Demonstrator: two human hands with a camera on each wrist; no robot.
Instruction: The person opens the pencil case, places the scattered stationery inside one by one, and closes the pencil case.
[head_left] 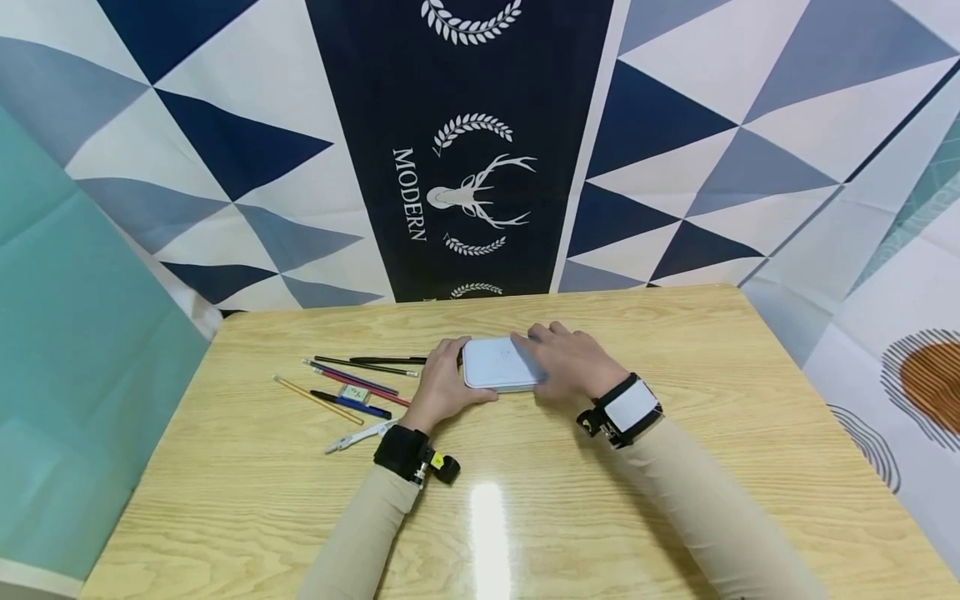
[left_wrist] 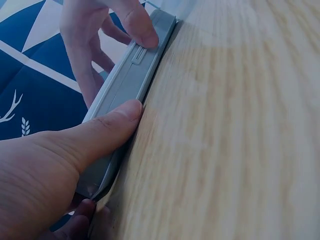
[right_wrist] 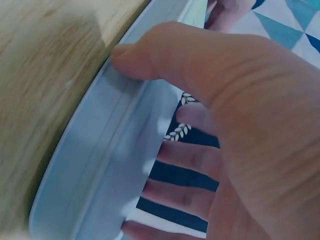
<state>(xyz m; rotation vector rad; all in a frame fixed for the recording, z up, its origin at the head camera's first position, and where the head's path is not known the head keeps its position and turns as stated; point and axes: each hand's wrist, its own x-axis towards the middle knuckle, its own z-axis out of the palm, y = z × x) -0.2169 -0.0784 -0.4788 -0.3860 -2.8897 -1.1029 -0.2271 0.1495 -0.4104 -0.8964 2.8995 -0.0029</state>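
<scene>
A pale blue, flat rectangular pencil case (head_left: pixel 497 364) lies on the wooden table, its lid down. My left hand (head_left: pixel 444 385) grips its left end, the thumb along the front side, as the left wrist view shows. At the right end is my right hand (head_left: pixel 572 360). Its thumb (right_wrist: pixel 145 52) presses the front side and its other fingers reach across to the far edge. In the left wrist view, the right thumb sits beside a small ridged latch (left_wrist: pixel 139 55) on the case's front. The case's inside is hidden.
Left of the case lie a black pen (head_left: pixel 382 360), several pencils, among them a yellow one (head_left: pixel 306 393), a blue pen (head_left: pixel 341 402), an eraser (head_left: pixel 355 392) and a silver compass (head_left: pixel 356 437). Patterned cloth (head_left: pixel 480 83) hangs behind the table (head_left: pixel 247 500).
</scene>
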